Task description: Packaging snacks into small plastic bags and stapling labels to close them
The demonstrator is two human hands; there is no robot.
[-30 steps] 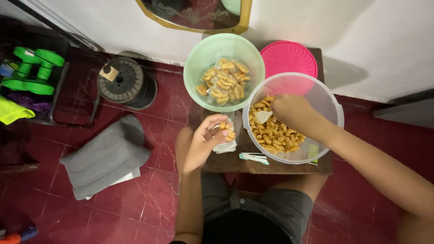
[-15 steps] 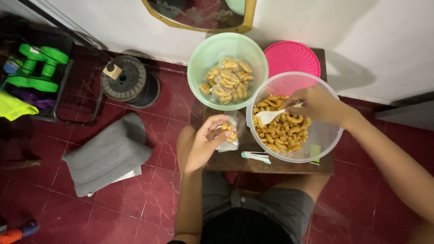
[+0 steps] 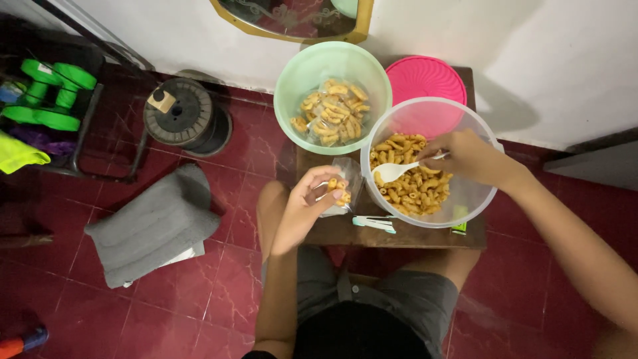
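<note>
Small dark wooden table [image 3: 345,233] pushed up to the white wall, sitting on red tiled floor [image 3: 219,292]. Packed pretty full: green bowl [image 3: 290,80] of bagged snacks back left, pink lid [image 3: 425,76] behind, big clear bowl [image 3: 475,199] of orange pasta-shaped snacks on the right. Near the front edge, a pale teal clip thing [image 3: 373,223]. Down on the floor: folded grey cloth [image 3: 151,226], black spool [image 3: 181,114].

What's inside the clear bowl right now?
The clear bowl holds orange-yellow macaroni-shaped snacks piled on its left side, with a white spoon in them, held by the right hand. That hand covers the spoon's handle end.
</note>
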